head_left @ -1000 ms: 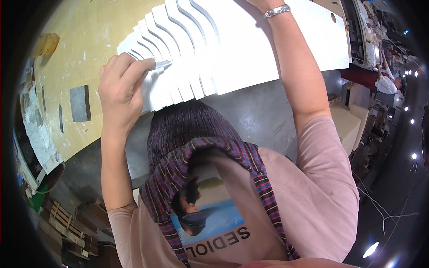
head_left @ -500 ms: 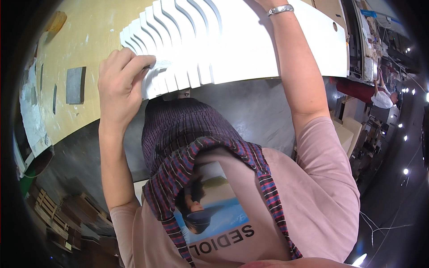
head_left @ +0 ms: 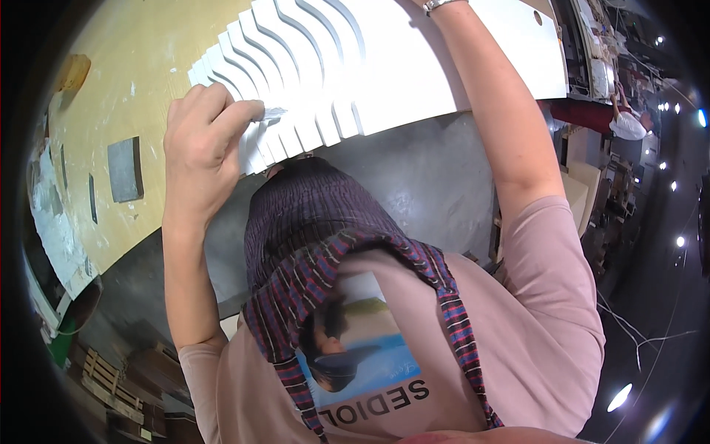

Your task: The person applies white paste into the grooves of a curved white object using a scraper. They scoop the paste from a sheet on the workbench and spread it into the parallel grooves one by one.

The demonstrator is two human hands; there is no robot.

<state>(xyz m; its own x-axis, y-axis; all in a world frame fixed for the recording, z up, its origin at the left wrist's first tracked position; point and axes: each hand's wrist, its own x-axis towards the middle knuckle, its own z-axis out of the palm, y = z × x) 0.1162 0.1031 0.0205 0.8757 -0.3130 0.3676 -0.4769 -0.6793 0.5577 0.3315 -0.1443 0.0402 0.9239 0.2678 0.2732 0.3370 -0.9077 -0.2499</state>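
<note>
A big white panel with curved, wavy ribs lies across the top of the view. My left hand is at the rib ends on the panel's near left corner, fingers pinched on a small pale tool whose tip rests against a rib. My right forearm reaches up over the panel, with a metal wristband at the top edge; the hand itself is cut off. Below are my pink shirt and a plaid scarf.
A yellow wooden board lies to the left under the panel, with a grey square piece on it. Grey floor shows below. A wooden pallet sits at lower left. Another person bends at far right.
My left hand stays at the rib ends with the tool, shifting only slightly along them. The view has swayed a little; the right arm keeps its reach.
</note>
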